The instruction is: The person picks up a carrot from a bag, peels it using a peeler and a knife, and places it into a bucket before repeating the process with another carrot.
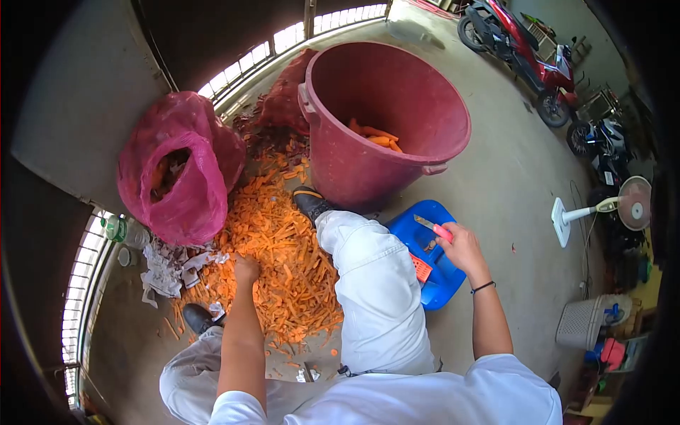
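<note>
My right hand grips the pink handle of a small knife, its blade pointing up and left above a blue plastic tray. Against my right leg, an orange-red slotted piece lies in the tray. My left hand is closed and low over a heap of orange peelings, which look like carrot. Whatever its fingers hold, if anything, is hidden. Beyond my knee stands a big dark-pink tub with several peeled carrots inside.
A pink mesh sack stands open at left, with a red sack behind the heap. A plastic bottle and crumpled paper lie nearby. A white fan, grey basket and red motorcycle are at right.
</note>
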The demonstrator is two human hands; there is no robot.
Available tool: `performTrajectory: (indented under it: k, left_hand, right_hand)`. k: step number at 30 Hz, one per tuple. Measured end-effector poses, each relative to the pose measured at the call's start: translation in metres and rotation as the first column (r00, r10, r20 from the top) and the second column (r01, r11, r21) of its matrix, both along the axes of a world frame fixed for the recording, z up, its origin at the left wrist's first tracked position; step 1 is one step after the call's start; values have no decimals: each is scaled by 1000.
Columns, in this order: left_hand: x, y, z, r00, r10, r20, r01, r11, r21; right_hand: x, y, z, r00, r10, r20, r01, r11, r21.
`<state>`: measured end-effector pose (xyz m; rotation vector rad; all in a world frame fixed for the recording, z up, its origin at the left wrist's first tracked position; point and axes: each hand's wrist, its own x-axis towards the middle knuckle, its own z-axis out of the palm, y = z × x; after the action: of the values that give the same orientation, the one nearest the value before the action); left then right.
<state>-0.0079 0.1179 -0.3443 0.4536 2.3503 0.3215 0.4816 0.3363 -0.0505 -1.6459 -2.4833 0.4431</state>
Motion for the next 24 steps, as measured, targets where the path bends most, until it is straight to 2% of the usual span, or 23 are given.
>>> performTrajectory:
  k: [2, 3, 4, 5, 7, 8, 10, 11, 12, 13, 14, 16, 18, 20, 22, 23, 24]
  left_hand:
    - [1, -9, 5, 985, 149, 86, -159, 979, 125]
    - [-1, -15, -5, 982, 171, 77, -180, 977, 118]
    - [-4, -25, -25, 870, 311, 382, -434, 851, 294]
    - [-8, -42, -34, 669, 339, 662, -686, 624, 374]
    - [0, -61, 10, 336, 84, 938, -891, 349, 288]
    - [3, -69, 28, 342, 103, 934, -904, 309, 297]
    - [7, -81, 48, 271, -153, 951, -934, 198, 298]
    - [5, -82, 55, 255, -215, 943, -943, 161, 292]
    - [2, -83, 59, 263, -217, 940, -944, 143, 297]
    - [-1, -82, 66, 272, -286, 919, -941, 122, 317]
    - [-4, -80, 73, 283, -356, 891, -936, 99, 337]
    - [-5, -74, 107, 315, -343, 885, -936, 44, 350]
    - [-11, -69, 129, 354, -461, 814, -909, 35, 415]
    - [-16, -60, 163, 353, -530, 771, -906, 13, 424]
    - [-19, -50, 197, 424, -585, 691, -867, -42, 497]
    - [-21, -46, 218, 426, -608, 670, -859, -41, 510]
    - [-27, -42, 238, 439, -615, 655, -852, -53, 521]
  right_hand:
    - [10, 0, -20, 1000, -16, 6, 16, 1000, 6]
    - [12, -2, -27, 999, -13, 45, 12, 1000, 24]
    - [12, -4, -36, 997, 5, 82, -8, 999, 40]
    - [15, -3, -48, 1000, 25, 11, -26, 999, 36]
    - [19, -4, -66, 995, 99, 18, -101, 992, 77]
    - [16, -5, -69, 989, 146, 7, -146, 986, 75]
    - [12, -11, -64, 999, 21, -46, -22, 1000, -18]
    - [10, -16, -61, 998, 44, -50, -45, 999, -15]
    - [5, -23, -56, 995, 90, -36, -85, 988, 128]
    - [0, -30, -50, 991, 130, -17, -121, 955, 271]
    - [-2, -35, -46, 989, 144, -22, -132, 950, 284]
    - [-3, -47, -40, 967, 237, -94, -236, 972, 17]
    - [-6, -59, -51, 936, 351, -25, -349, 936, 51]
    - [-7, -66, -62, 960, 275, -54, -275, 961, 12]
    - [-11, -69, -59, 982, 180, -59, -182, 982, -43]
    - [-12, -67, -57, 980, 187, -67, -189, 982, -26]
    - [-11, -64, -58, 968, 171, -183, -175, 985, -6]
